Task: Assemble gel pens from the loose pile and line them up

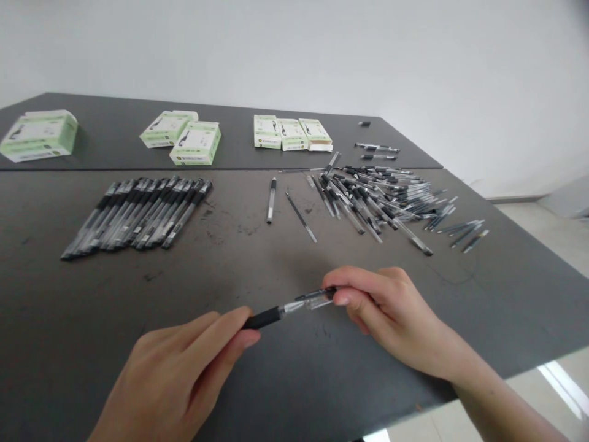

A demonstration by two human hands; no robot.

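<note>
Just above the near part of the dark table, my left hand (184, 362) is closed on a gel pen (267, 318), gripping its black rubber section with the tip end pointing right. My right hand (386, 313) pinches a clear pen cap (317, 299) with a black clip between thumb and fingers. The cap's mouth is at the pen's tip; whether the tip sits inside it I cannot tell. Beyond my hands lie a single capped pen (271, 201) and a thin dark refill (301, 216).
A neat row of capped pens (138, 212) lies at left. A loose heap of pens and parts (377, 196) spreads at right, with several refills (464, 230) beside it. Green-and-white boxes (196, 144) stand along the back table (234, 132), below a white wall.
</note>
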